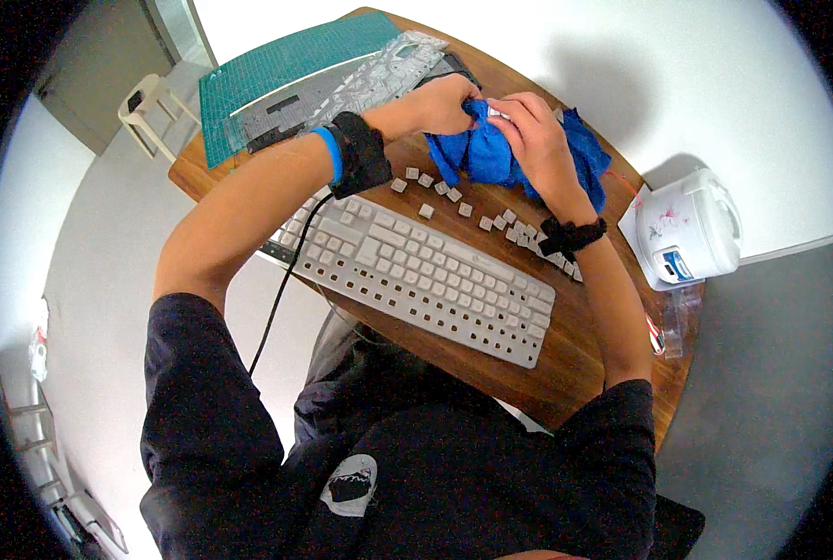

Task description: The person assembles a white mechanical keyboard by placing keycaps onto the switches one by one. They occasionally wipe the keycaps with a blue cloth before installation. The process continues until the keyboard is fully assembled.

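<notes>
The 2 hands meet over the blue cloth [491, 163], which lies bunched at the far side of the table [589, 359]. The right hand [536, 135] bends its fingers and thumb together, pinching what looks like a white cap [497, 112] against the cloth. The left hand [449, 105] is curled at the cloth's edge; its fingertips are mostly hidden, so I cannot tell whether they pinch a fold.

The step seems to be wiping the cap. To do it well, grip the cap by 2 opposite sides, rub the exposed faces, then turn it to reach the rest. A light, firm hold suits so small a piece; too loose, and it could slip into the folds.

Loose caps [426, 212] lie scattered between the cloth and the keyboard [416, 271], with a denser group beside the right wristband [571, 235]. Keeping that wrist raised should spare them a sweep. The black cable [289, 275] passes over the keyboard's left part, so the left arm does best with small movements. The keyboard's nearest rows stand without caps; keeping the loose caps in order would help refitting.
</notes>
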`<control>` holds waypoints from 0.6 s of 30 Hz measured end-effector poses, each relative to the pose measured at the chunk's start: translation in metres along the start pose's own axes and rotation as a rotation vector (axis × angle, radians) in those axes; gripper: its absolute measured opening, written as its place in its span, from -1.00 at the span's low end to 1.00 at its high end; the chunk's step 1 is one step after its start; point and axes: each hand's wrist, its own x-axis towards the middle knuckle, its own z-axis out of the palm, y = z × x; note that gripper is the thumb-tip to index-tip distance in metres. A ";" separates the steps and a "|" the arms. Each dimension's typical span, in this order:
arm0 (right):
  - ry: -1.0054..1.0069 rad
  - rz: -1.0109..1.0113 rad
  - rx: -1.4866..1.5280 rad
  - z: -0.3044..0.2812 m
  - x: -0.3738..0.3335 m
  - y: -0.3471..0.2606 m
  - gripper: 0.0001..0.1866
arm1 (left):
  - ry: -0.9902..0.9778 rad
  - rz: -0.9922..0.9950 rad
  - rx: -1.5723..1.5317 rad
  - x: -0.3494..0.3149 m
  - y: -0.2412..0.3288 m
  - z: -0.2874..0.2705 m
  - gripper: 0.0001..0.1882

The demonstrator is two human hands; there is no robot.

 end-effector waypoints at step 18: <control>-0.131 0.124 -0.032 -0.013 -0.008 0.008 -0.80 | -0.006 -0.059 -0.054 -0.005 0.007 -0.006 -0.56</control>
